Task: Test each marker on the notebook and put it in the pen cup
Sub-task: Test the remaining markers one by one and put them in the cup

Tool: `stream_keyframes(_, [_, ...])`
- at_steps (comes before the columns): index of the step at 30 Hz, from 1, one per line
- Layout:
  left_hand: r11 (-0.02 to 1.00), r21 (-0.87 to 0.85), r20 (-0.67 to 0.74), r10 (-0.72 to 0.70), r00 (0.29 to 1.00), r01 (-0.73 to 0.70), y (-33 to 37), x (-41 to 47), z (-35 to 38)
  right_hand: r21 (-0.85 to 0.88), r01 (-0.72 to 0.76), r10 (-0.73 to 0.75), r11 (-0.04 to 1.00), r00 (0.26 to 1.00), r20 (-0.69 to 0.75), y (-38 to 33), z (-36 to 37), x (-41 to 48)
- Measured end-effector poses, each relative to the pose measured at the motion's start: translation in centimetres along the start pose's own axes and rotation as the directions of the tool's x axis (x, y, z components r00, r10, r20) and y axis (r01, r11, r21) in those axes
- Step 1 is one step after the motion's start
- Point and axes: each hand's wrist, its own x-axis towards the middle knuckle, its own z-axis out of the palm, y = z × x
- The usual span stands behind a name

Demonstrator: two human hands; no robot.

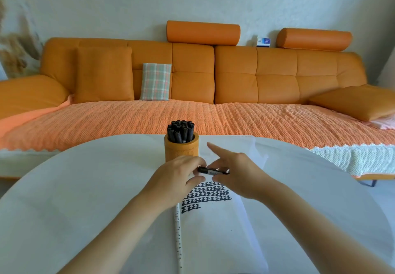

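Markers, black and slim, fill the orange cylindrical pen cup (181,148) at twelve o'clock on the smooth white oval table (74,188). Just in front of it one black marker (212,171) lies level between both hands: the left hand (178,176) pinches its cap end, the right hand (235,172) grips the barrel with forefinger raised. Beneath, the open notebook (211,226) shows rows of black marks. An orange quilted sofa (213,75) stands beyond, against a pale wall.
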Motion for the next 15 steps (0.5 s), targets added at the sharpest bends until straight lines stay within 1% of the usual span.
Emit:
stream_keyframes(2, [1.000, 0.000, 0.011, -0.022, 1.000, 0.022, 0.3, -0.6, 0.1, 0.013, -0.001, 0.001, 1.000, 1.000, 0.002, 0.3, 0.7, -0.7])
stream_keyframes(3, [1.000, 0.000, 0.012, -0.031, 0.999, 0.031, 0.3, -0.7, 0.2, -0.008, -0.025, 0.025, 1.000, 1.000, -0.001, 0.4, 0.9, -1.0])
stream_keyframes(4, [0.999, -0.002, 0.014, -0.041, 0.999, 0.041, 0.3, -0.9, 0.2, -0.057, -0.056, 0.056, 0.997, 0.998, 0.002, 0.5, 0.9, -1.3])
stream_keyframes(6, [0.998, -0.001, 0.018, -0.061, 0.998, 0.061, 0.1, -1.2, 0.3, -0.241, -0.077, 0.085, 0.967, 0.996, 0.019, 0.5, 1.0, -1.8])
stream_keyframes(7, [0.998, 0.003, 0.020, -0.070, 0.997, 0.070, 0.0, -1.3, 0.3, -0.295, -0.066, 0.077, 0.953, 0.997, 0.026, 0.7, 1.0, -2.0])
stream_keyframes(8, [0.996, 0.004, 0.022, -0.084, 0.996, 0.084, -0.1, -1.4, 0.4, -0.292, -0.051, 0.064, 0.955, 0.997, 0.033, 1.0, 1.1, -2.2])
stream_keyframes(10, [0.991, 0.003, 0.025, -0.130, 0.991, 0.130, -0.7, -1.7, 0.3, -0.182, -0.020, 0.027, 0.983, 0.999, 0.037, 1.4, 1.1, -2.3])
stream_keyframes(11, [0.989, 0.006, 0.029, -0.148, 0.989, 0.148, -1.0, -1.8, 0.3, -0.102, -0.029, 0.033, 0.994, 0.999, 0.035, 1.5, 1.2, -2.3])
stream_keyframes(12, [0.987, 0.010, 0.035, -0.158, 0.987, 0.158, -1.3, -2.0, 0.2, 0.015, -0.054, 0.053, 0.998, 0.998, 0.015, 1.7, 1.3, -2.2])
stream_keyframes(13, [0.986, 0.009, 0.042, -0.166, 0.985, 0.166, -1.5, -2.1, 0.1, 0.147, -0.089, 0.093, 0.985, 0.995, -0.021, 1.7, 1.4, -2.2])
stream_keyframes(15, [0.983, -0.023, 0.048, -0.178, 0.983, 0.180, -1.7, -2.3, 0.0, 0.386, -0.115, 0.169, 0.915, 0.980, -0.109, 1.4, 1.7, -2.1])
